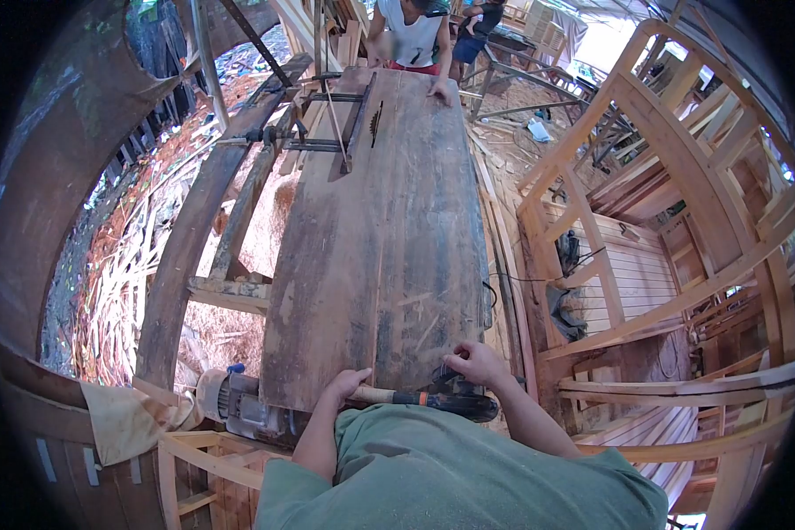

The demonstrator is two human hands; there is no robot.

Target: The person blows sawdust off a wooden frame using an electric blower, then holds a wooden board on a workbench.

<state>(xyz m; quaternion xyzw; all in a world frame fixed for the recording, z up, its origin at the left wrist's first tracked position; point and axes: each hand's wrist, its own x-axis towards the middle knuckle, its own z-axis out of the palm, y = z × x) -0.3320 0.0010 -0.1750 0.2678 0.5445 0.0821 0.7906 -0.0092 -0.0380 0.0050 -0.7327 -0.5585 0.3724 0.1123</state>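
A long wooden saw table (pixel 415 221) stretches away from my body, with a toothed blade (pixel 375 124) rising through a slot near its far end. At the near edge rests a tool with a pale handle and a black and orange body (pixel 433 402). My left hand (pixel 349 382) lies at the tabletop's near edge, beside the pale end of the tool; its fingers are curled and what they hold, if anything, is too small to make out. My right hand (pixel 474 362) is bent in a pinch above a small dark object at the edge, its contents unclear.
Across the table a person in a white top (pixel 411 40) has both hands at the far edge. A metal fence (pixel 349 128) lies left of the blade. A motor (pixel 252 406) sits at the lower left. Large curved wooden frames (pixel 671 115) stand at the right.
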